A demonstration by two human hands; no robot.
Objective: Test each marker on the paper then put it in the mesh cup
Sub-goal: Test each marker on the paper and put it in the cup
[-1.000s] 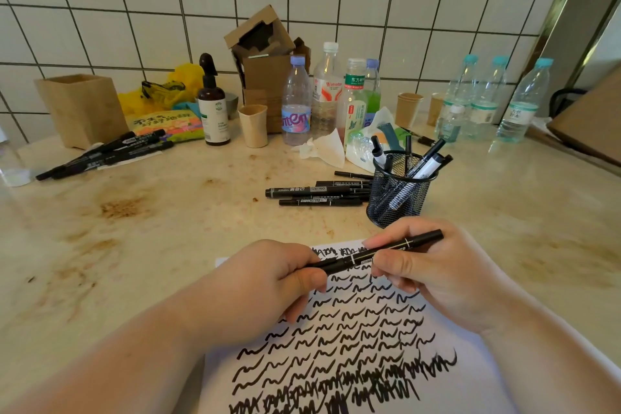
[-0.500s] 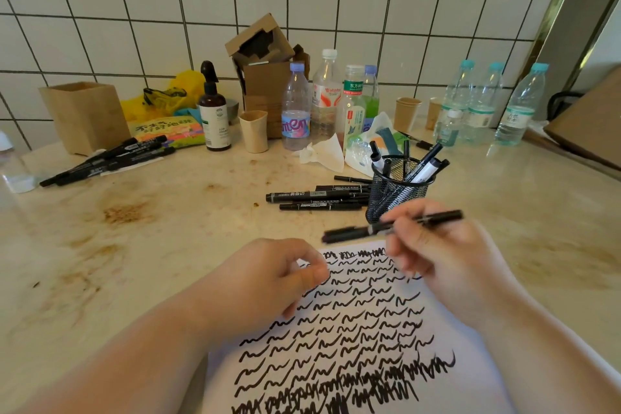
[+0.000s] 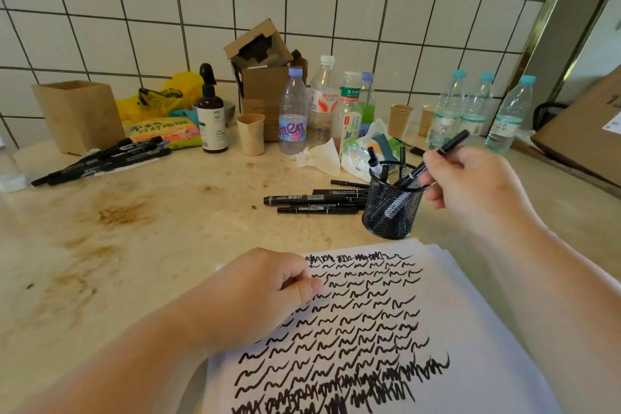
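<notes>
Nearest me, my left hand [image 3: 265, 292] lies curled into a loose fist on the paper [image 3: 470, 339], gripping nothing, squiggles to its right. Farther out, my right hand [image 3: 470, 185] pinches a black marker [image 3: 452, 144], tilted, lower end over the mesh cup [image 3: 391, 208] just left of that hand. Loose markers [image 3: 309, 202] lie beyond my left hand, beside the cup.

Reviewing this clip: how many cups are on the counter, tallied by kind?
mesh cup: 1
brown paper cups: 2
beige cup: 1
Total: 4
</notes>
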